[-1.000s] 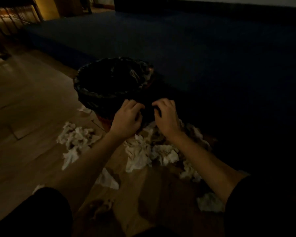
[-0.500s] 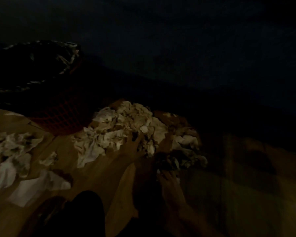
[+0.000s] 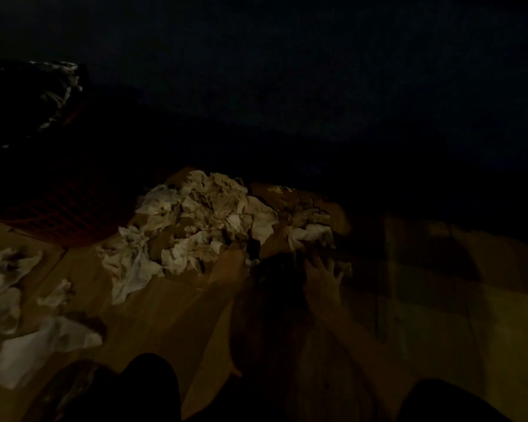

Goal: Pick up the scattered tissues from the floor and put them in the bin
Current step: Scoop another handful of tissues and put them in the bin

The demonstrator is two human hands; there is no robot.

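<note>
The head view is very dark and blurred, with only the lower half lit. The tissues are crumpled, off-white wads with torn, wrinkled edges, lying on a wooden floor (image 3: 171, 306). The biggest group is a heaped pile (image 3: 214, 220) in the middle of the picture; its pieces overlap so much that they cannot be counted singly. To the left lies a second cluster (image 3: 3, 269), a small lone wad (image 3: 57, 292) sits between that cluster and the pile, and a flatter, paler sheet (image 3: 43, 345) lies nearer the camera. That makes four separate patches of tissue. One bin (image 3: 28, 95), lined with a dark bag over a red mesh wall, stands at the upper left, just beside the heap's far-left edge; whether it touches the heap cannot be told. Two hands reach into the near side of the heap. The left hand (image 3: 230, 263) lies against its near edge, too smeared to tell how its fingers are set. The right hand (image 3: 323, 274) has its fingers spread wide over dim tissue at the heap's right end. Dark trouser legs fill the bottom edge.
</note>
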